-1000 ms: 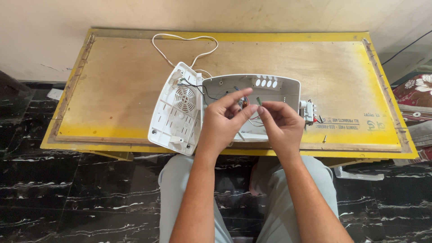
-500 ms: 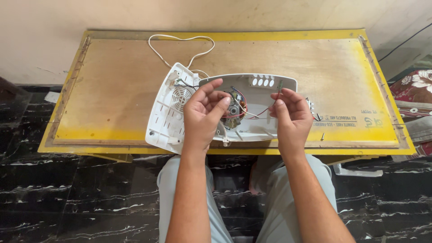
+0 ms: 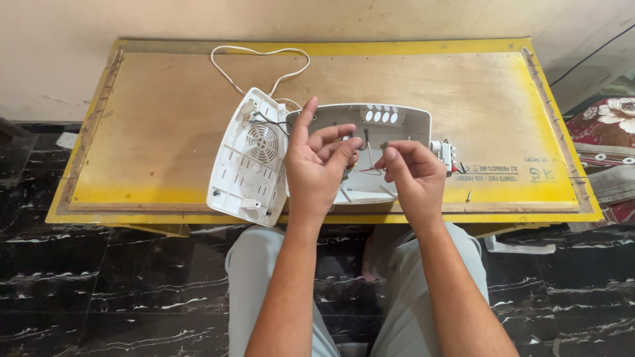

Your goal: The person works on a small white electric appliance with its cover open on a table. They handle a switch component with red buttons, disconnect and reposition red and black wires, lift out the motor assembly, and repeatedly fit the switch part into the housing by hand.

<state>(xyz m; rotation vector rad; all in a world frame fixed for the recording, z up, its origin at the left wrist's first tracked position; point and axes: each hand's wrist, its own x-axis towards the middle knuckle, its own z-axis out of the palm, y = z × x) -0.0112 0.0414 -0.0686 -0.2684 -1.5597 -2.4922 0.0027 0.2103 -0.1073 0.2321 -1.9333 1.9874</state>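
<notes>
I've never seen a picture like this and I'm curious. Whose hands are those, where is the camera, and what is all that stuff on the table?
The camera sits on a person's head and looks down, so you see that person's own arms and knees. The person sits at a low wooden table with a yellow edge.

On it lies a white plastic box that has been opened into two parts. The back cover, with a round grille, lies on the left. The open casing lies beside it, with thin wires inside. A white cord loops away behind them. A small white part and a loose screw lie to the right.

The left hand and right hand are raised just over the casing. Each seems to pinch something tiny between fingertips, too small to tell exactly what.
</notes>
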